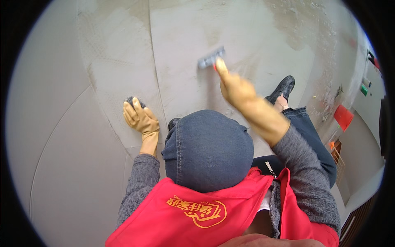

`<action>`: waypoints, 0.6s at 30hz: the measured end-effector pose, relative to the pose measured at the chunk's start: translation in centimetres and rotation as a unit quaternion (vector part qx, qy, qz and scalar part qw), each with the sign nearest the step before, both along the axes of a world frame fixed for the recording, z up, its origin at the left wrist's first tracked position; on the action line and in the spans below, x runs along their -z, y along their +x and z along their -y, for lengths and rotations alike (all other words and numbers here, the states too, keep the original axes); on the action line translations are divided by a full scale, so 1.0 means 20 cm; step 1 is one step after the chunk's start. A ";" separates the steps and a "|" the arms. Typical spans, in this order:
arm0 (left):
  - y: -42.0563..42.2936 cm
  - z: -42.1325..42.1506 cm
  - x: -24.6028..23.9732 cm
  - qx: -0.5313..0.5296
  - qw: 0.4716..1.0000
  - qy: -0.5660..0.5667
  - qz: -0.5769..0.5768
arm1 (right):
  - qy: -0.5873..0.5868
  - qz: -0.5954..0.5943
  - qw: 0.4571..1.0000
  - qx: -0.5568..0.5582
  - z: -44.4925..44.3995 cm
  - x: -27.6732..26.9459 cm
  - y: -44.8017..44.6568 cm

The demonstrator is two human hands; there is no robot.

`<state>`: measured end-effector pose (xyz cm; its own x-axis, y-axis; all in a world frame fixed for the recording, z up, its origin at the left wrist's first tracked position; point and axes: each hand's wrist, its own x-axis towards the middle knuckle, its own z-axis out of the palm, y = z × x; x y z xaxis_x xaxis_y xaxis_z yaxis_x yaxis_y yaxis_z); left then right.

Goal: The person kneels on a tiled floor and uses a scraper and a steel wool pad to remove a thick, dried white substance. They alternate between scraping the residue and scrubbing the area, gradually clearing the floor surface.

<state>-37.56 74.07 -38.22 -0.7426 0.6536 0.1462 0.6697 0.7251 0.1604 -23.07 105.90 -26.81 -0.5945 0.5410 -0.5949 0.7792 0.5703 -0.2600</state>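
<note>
My left hand (139, 119), in a yellow rubber glove, is low at the left, beside my raised knee. Its fingers are around a dark scouring pad (130, 100) against the grey tiled floor (185, 27). My right hand (239, 89), gloved alike, reaches forward and grips a floor scraper. Only a bit of the scraper's red handle shows; its wide grey scraper head (211, 58) is slightly blurred and tilted up to the right. Whether the blade touches the floor, I cannot tell. Brown, dusty stains mark the floor around it.
My black shoe (284, 87) stands right of my right hand. Whitish crumbs of debris (328, 106) lie farther right, with a red object (343, 117) and a green object (364, 90) beyond. Smooth grey panels (77, 166) fill the left side.
</note>
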 end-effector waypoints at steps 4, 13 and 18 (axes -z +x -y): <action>-0.02 -0.04 -0.04 0.012 0.999 -0.021 -0.023 | -0.046 -0.012 0.999 0.015 -0.46 0.05 -0.63; 0.02 -0.39 -0.10 0.418 0.903 0.031 0.096 | -0.015 0.066 0.998 0.011 -0.02 0.12 0.23; -0.54 -1.09 -0.09 0.307 0.943 -0.074 0.100 | 0.069 -0.102 0.976 0.179 -0.37 0.04 0.39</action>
<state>-48.32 95.88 -36.35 -0.2199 0.9720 -0.0831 0.9380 0.2340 0.2559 -15.35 113.23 -27.63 -0.4517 0.8024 -0.3901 0.8747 0.3121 -0.3708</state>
